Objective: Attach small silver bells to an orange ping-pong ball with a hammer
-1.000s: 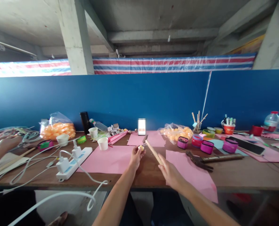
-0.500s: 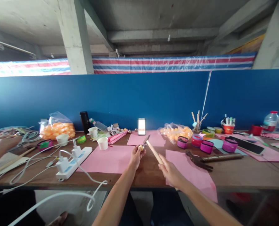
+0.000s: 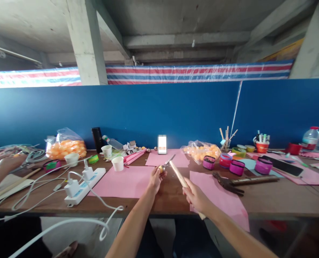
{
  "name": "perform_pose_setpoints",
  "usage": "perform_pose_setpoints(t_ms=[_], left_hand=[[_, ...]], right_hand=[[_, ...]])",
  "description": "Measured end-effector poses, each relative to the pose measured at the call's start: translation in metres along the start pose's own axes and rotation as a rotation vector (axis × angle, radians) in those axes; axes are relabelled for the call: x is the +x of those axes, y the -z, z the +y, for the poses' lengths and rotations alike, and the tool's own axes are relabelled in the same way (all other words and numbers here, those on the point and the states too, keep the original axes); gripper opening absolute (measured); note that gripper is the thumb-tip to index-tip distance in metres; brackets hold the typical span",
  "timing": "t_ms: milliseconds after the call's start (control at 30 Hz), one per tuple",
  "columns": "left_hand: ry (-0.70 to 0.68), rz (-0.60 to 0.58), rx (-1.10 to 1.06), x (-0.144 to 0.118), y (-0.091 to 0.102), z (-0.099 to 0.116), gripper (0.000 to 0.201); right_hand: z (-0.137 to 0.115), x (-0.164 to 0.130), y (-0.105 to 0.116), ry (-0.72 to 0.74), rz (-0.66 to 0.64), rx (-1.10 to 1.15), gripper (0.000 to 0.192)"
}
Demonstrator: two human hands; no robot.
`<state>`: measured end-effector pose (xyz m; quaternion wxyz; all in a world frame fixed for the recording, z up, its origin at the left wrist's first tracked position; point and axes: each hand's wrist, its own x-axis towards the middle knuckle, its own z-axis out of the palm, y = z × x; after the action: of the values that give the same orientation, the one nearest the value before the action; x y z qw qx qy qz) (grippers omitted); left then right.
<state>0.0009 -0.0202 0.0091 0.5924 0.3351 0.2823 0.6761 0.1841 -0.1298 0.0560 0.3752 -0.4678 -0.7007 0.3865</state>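
My left hand (image 3: 156, 177) is closed around the yellowish end of a small tool with a pointed metal blade (image 3: 171, 158), which points up and away to the right. Whether it is a knife or scissors I cannot tell. My right hand (image 3: 194, 193) grips a pale wooden stick (image 3: 178, 173), tilted so that its far end sits close to the blade; contact between the two is not clear. Both hands are above the brown table (image 3: 172, 195), between two sheets of pink paper, the left sheet (image 3: 121, 182) and the right sheet (image 3: 221, 195).
A claw hammer (image 3: 245, 180) lies to the right. Purple tape rolls (image 3: 237, 167) and a bag of orange balls (image 3: 201, 152) stand behind. A phone (image 3: 162, 144) stands upright ahead. A power strip (image 3: 85, 188) with cables lies left, near another person's hand (image 3: 12, 162).
The stick and my right hand have shifted very slightly right, and the blade has turned a little. My left hand stays in nearly the same place.
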Motion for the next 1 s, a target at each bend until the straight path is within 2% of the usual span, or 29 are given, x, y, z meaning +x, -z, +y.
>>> perform_pose_setpoints(t_ms=[67,233,367,500,733,1000], left_hand=[[-0.003,0.006,-0.004,0.0,0.0,0.0,0.039],[0.007,-0.008,0.006,0.002,0.002,-0.001,0.039],[0.005,0.031,0.022,0.004,0.003,-0.002,0.037],[-0.001,0.028,0.03,0.004,0.004,-0.003,0.036],[0.007,0.07,0.059,0.001,0.001,0.0,0.032],[0.027,0.082,0.092,0.0,-0.002,0.002,0.032]], right_hand=[[-0.001,-0.001,-0.001,0.016,0.021,0.013,0.042],[-0.002,-0.004,-0.005,0.003,-0.024,-0.024,0.04],[-0.003,-0.005,-0.007,0.047,0.043,-0.087,0.042],[0.0,-0.006,-0.008,0.058,0.054,-0.172,0.044],[0.009,-0.006,-0.009,0.118,0.087,-0.17,0.046],[0.007,-0.006,-0.009,0.176,0.122,-0.229,0.045]])
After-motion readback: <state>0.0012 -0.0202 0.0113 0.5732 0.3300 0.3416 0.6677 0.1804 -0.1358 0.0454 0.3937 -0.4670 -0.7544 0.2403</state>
